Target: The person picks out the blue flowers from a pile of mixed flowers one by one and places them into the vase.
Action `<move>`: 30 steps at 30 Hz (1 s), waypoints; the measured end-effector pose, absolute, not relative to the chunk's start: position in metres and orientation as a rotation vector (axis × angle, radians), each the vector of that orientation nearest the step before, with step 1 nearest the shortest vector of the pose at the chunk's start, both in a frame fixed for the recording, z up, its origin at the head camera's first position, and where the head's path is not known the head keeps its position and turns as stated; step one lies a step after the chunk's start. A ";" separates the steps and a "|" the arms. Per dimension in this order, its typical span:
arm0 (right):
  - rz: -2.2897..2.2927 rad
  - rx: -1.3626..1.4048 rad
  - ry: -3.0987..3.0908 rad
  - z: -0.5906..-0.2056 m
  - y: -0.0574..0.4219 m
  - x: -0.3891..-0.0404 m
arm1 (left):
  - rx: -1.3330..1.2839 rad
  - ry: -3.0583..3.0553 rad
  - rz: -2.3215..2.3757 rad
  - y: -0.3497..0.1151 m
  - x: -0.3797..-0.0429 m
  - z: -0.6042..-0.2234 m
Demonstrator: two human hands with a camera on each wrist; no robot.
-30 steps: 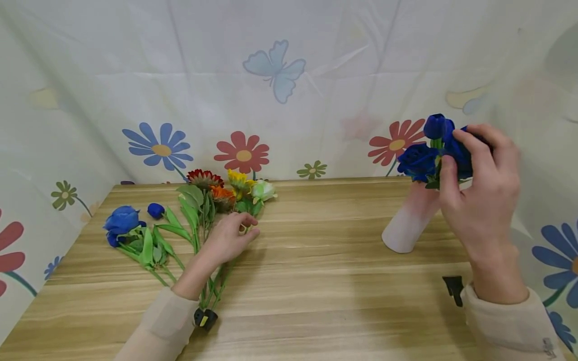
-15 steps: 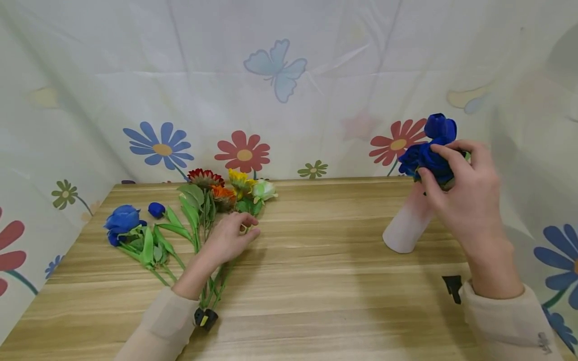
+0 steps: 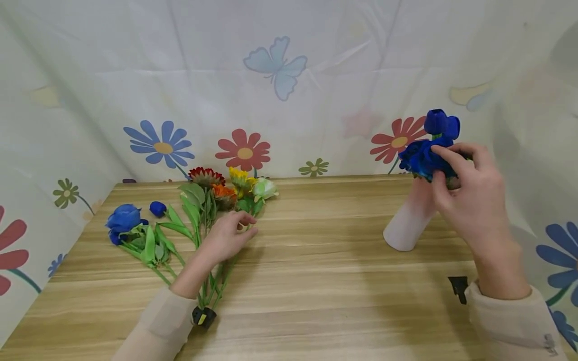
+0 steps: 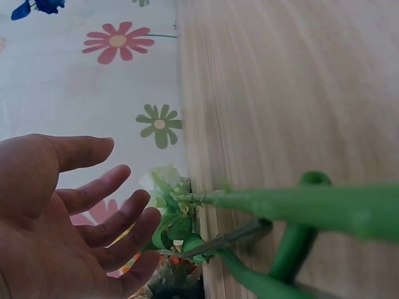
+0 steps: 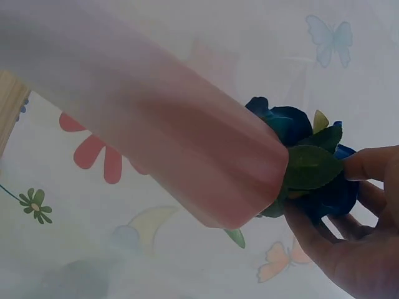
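At the right in the head view, my right hand (image 3: 478, 200) pinches a blue artificial rose (image 3: 431, 158) between thumb and fingers. The rose sits with other blue blooms, among them blue tulips (image 3: 438, 123), at the mouth of a pink-and-white vase (image 3: 408, 220). In the right wrist view, the thumb and fingers (image 5: 368, 163) touch the rose and its green leaf (image 5: 312, 167) above the vase rim. My left hand (image 3: 226, 235) hovers loosely over the stems of several lying flowers. Its relaxed fingers hold nothing in the left wrist view.
Red (image 3: 205, 175), orange, yellow and white-green (image 3: 265, 189) flowers lie at the back left. Blue flowers (image 3: 124, 216) lie further left. A black clip (image 3: 204, 317) is near the stem ends; another black object (image 3: 458, 288) sits by the right sleeve. Printed curtains surround the wooden table (image 3: 307, 281).
My right hand has moved left onto the blooms, and its fingers have drawn the blue rose in toward the others. My left hand has stayed almost still.
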State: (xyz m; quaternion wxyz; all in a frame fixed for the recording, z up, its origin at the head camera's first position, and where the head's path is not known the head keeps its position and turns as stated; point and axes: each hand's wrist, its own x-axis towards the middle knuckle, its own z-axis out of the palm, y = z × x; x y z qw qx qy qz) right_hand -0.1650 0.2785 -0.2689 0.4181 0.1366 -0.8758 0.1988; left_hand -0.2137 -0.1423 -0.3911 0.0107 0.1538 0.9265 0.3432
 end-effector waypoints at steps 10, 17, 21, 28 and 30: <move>0.497 0.333 -2.200 -0.271 0.273 -0.171 | 0.478 2.899 1.055 -0.143 -0.213 -0.388; 0.536 0.299 -2.180 -0.274 0.269 -0.181 | 0.483 2.902 1.057 -0.144 -0.214 -0.389; 0.524 0.279 -2.171 -0.275 0.268 -0.185 | 0.493 2.901 1.056 -0.145 -0.214 -0.391; 0.528 0.225 -2.097 -0.279 0.267 -0.185 | 0.491 2.906 1.040 -0.147 -0.213 -0.390; 0.540 0.215 -2.075 -0.279 0.267 -0.184 | 0.491 2.907 1.038 -0.147 -0.213 -0.390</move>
